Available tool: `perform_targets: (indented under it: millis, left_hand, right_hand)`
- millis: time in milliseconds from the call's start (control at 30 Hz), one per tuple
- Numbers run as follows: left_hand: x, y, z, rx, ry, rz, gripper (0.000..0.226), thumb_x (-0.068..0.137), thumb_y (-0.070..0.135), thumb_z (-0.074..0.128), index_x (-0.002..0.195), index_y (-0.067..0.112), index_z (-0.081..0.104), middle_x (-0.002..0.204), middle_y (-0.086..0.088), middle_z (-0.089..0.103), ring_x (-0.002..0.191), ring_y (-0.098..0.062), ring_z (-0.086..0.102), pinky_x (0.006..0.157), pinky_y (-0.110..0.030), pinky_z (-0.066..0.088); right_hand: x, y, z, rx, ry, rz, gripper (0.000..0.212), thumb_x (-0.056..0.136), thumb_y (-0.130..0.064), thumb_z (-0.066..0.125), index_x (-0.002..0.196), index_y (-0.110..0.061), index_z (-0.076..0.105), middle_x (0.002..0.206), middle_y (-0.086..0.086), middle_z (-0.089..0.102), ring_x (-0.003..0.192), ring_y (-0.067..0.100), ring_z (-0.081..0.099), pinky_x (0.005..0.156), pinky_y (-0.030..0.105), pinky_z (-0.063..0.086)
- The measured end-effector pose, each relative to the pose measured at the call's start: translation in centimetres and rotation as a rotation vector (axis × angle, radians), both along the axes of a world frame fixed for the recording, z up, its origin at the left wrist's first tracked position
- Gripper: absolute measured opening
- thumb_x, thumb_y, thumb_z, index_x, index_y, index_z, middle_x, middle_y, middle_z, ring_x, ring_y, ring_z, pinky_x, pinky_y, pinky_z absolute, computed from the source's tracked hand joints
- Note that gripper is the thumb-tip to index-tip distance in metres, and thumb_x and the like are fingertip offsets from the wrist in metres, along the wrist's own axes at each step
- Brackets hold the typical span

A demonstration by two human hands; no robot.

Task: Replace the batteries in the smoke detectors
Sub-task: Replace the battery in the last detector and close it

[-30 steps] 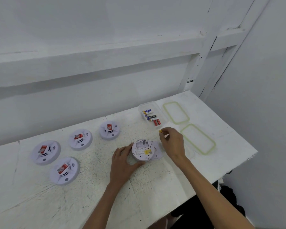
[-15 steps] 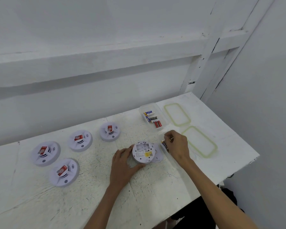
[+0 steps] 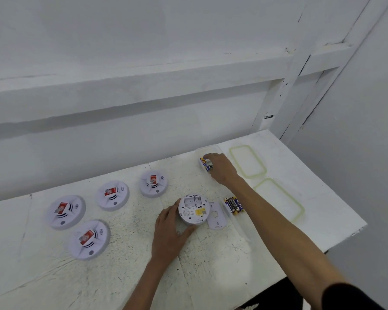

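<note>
An upside-down white smoke detector [image 3: 194, 209] lies on the white table [image 3: 121, 276], its battery bay showing. My left hand [image 3: 169, 233] grips its near-left rim. Its loose back plate [image 3: 216, 217] rests just to the right. Beside the plate lie several dark batteries [image 3: 233, 204]. My right hand [image 3: 222, 168] reaches into a clear plastic box [image 3: 199, 151] at the back, fingers down on the batteries [image 3: 204, 163] inside; the grasp itself is hidden.
Several more detectors with red labels lie face up to the left: [image 3: 154, 183], [image 3: 113, 195], [image 3: 66, 211], [image 3: 89, 239]. Two clear green-rimmed lids [image 3: 248, 161] [image 3: 280, 200] lie at the right. A wall stands behind the table, whose edge [image 3: 365, 224] falls away at the right.
My right hand has put the dark batteries down beside the back plate and moved back into the clear box. My left hand and the detector have stayed put.
</note>
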State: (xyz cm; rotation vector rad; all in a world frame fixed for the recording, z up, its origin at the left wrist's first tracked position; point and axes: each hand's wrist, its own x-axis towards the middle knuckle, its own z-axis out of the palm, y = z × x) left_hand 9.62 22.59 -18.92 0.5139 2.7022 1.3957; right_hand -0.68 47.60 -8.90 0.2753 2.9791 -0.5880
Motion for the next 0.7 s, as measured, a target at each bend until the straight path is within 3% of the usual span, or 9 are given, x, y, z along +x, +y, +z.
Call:
perform_targets:
  millis: [133,267,433,567,633,700]
  left_hand:
    - [-0.1,0.0,-0.1,-0.021,0.008,-0.009,0.087,0.082,0.077,0.061,0.153,0.035,0.037,0.148,0.019,0.047,0.136,-0.008,0.043,0.115,-0.046,0.039]
    - [-0.1,0.1,0.1,-0.029,0.014,-0.002,0.085,0.083,0.074,0.064,0.153,0.035,0.037,0.148,0.021,0.047,0.136,-0.006,0.042,0.116,-0.046,0.037]
    - [-0.2,0.1,0.1,-0.038,-0.008,-0.002,0.086,0.082,0.078,0.061,0.153,0.039,0.035,0.148,0.023,0.045,0.137,-0.005,0.040,0.117,-0.043,0.035]
    - [-0.2,0.1,0.2,-0.045,0.004,0.000,0.085,0.082,0.078,0.061,0.153,0.039,0.035,0.146,0.022,0.046,0.136,-0.005,0.040,0.117,-0.040,0.035]
    - [0.0,0.1,0.6,-0.034,0.021,0.001,0.084,0.083,0.074,0.063,0.153,0.036,0.037,0.145,0.022,0.047,0.135,-0.005,0.041,0.116,-0.040,0.036]
    - [0.0,0.0,0.7,-0.035,0.027,0.002,0.083,0.083,0.073,0.064,0.153,0.035,0.037,0.145,0.021,0.047,0.135,-0.005,0.041,0.116,-0.041,0.036]
  right_hand:
    - [-2.0,0.2,-0.8,-0.025,-0.074,0.054,0.072,0.092,-0.003,0.054,0.155,-0.023,0.024,0.144,0.011,0.046,0.123,0.032,0.051,0.085,0.039,0.050]
    - [-3.3,1.0,-2.2,-0.007,-0.109,0.093,0.072,0.095,-0.014,0.054,0.155,-0.029,0.018,0.139,0.013,0.051,0.112,0.035,0.057,0.087,0.044,0.053]
    - [-3.0,1.2,-1.9,0.059,-0.045,0.126,0.055,0.099,-0.017,0.051,0.151,-0.024,0.033,0.131,0.012,0.051,0.108,0.032,0.058,0.081,0.032,0.046]
    - [-2.8,1.7,-2.2,0.071,0.022,0.178,0.033,0.098,-0.012,0.048,0.131,-0.012,0.054,0.124,0.007,0.058,0.117,0.028,0.052,0.082,0.028,0.038]
    - [-2.8,1.9,-2.2,0.025,0.050,0.160,0.030,0.100,-0.016,0.048,0.127,-0.011,0.060,0.124,0.008,0.063,0.114,0.027,0.057,0.087,0.029,0.043]
    - [-2.4,2.0,-2.1,-0.014,0.071,0.101,0.029,0.102,-0.022,0.047,0.126,-0.013,0.061,0.114,0.011,0.069,0.101,0.028,0.065,0.082,0.033,0.051]
